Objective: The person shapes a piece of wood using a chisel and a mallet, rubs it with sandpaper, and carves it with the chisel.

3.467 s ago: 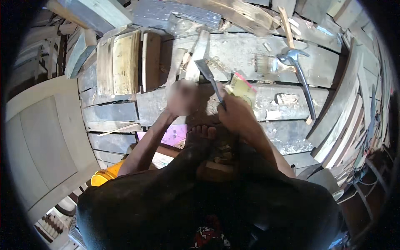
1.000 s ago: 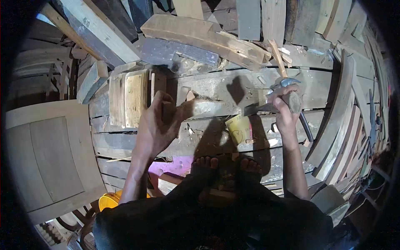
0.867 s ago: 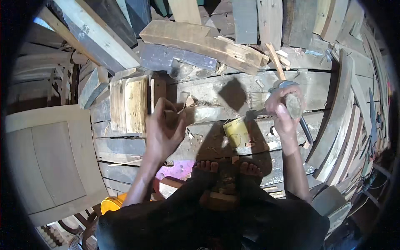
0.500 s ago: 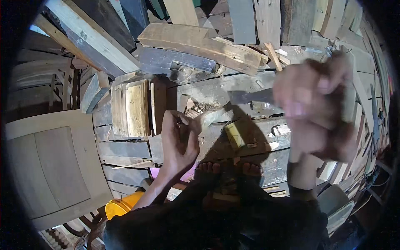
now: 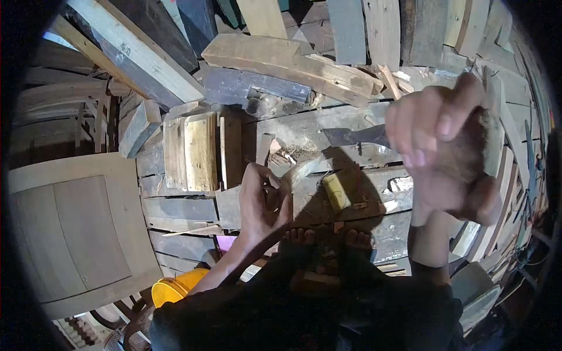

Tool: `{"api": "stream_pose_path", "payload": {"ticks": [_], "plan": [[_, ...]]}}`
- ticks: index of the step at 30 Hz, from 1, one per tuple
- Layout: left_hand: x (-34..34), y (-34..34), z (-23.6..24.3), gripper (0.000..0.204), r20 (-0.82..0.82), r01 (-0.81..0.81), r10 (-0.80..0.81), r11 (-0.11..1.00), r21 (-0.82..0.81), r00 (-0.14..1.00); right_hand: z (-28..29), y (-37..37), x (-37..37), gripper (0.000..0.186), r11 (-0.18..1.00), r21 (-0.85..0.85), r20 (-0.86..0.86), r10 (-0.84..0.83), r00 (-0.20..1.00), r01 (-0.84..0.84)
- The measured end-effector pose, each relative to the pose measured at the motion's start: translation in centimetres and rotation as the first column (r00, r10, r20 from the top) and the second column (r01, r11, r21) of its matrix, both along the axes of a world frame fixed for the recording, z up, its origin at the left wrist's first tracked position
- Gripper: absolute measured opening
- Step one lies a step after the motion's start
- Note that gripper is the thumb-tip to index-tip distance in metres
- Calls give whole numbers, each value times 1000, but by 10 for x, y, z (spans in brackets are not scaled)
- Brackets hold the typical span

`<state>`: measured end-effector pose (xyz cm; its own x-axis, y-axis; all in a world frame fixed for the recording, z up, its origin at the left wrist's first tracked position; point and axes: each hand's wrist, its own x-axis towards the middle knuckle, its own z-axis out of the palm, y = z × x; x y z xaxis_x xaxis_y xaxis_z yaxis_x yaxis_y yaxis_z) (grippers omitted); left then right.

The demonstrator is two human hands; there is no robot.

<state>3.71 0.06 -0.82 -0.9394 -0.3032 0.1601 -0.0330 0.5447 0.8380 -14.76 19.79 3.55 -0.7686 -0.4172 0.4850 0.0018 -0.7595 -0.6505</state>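
Note:
My right hand (image 5: pixel 448 149) is closed, its fingers curled at the near end of a knife-like tool with a broad dark blade (image 5: pixel 354 136). The blade points left over the floorboards; its handle is hidden in the hand. Lower and to the left, my left hand (image 5: pixel 264 202) pinches the end of a pale, slender piece (image 5: pixel 305 168), perhaps a wood sliver. Blade and piece look apart, though their heights are hard to judge. Beyond the left hand lie wood shavings and chips (image 5: pixel 298 152). A yellow block (image 5: pixel 337 192) rests on the boards between the hands, near my feet.
Stacked wood blocks (image 5: pixel 199 152) stand left of the shavings. A thick beam (image 5: pixel 281 61) and several planks lie across the far side. At the left is a wooden panel (image 5: pixel 88 228), with a yellow bucket (image 5: pixel 175 286) near my left forearm. More boards crowd the right edge.
The whole view has shifted slightly to the right. My right hand, blurred by motion before, now shows clearly with its grip on the tool kept. The left hand still pinches the pale piece.

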Motion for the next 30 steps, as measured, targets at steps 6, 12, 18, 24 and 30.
{"api": "stream_pose_path", "payload": {"ticks": [6,12,18,24,30], "plan": [[-8,16,4,34,35,63,-62,998,-18,997,-154,-25,20,54,749,444,-403,-323,856,491],[9,0,5,34,-20,79,-81,993,-92,997,-3,-5,22,52,998,60,176,13,984,-24],[0,-1,1,35,-25,202,-211,960,-195,977,-53,-19,31,53,975,223,87,-2,996,-17],[16,-8,-3,36,14,124,-124,979,-161,992,-21,-12,32,51,984,175,115,9,993,-29],[6,4,-7,33,-42,190,-201,964,-187,979,-112,-48,20,56,890,185,-520,-272,810,418]]}}
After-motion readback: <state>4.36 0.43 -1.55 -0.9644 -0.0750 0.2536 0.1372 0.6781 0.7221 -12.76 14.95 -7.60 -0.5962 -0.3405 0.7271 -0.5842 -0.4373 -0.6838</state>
